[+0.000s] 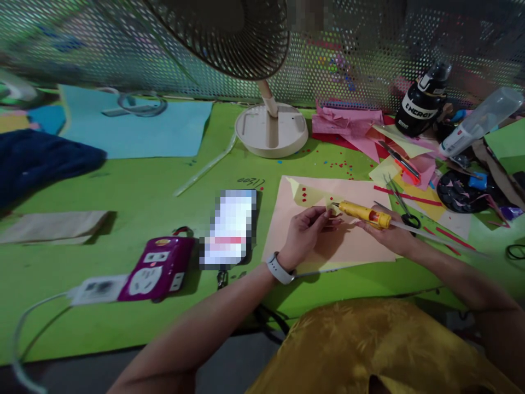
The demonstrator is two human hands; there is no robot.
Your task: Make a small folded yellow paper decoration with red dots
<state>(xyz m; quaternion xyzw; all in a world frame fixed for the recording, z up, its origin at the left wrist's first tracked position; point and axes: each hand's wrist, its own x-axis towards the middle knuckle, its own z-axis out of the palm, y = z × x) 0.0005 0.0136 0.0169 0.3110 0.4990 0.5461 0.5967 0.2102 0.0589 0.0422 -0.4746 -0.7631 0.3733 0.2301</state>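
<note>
My right hand (389,236) grips a yellow hot glue gun (356,211), its nozzle pointing left. A long whitish glue stick (422,232) trails from the gun's rear. My left hand (305,231) is closed in a pinch on a small piece of pale yellow paper (329,206), right by the nozzle tip. Both hands are over a peach paper sheet (283,221). Near the sheet's top edge lies a folded pale yellow paper strip (318,196) with several tiny red squares on it.
Scissors (404,210), a cutter knife (400,161), paper scraps and a black bottle (420,101) crowd the right. A fan base (271,131) stands behind. Left are a phone (230,227), a purple power strip (158,268) and blue paper (139,128).
</note>
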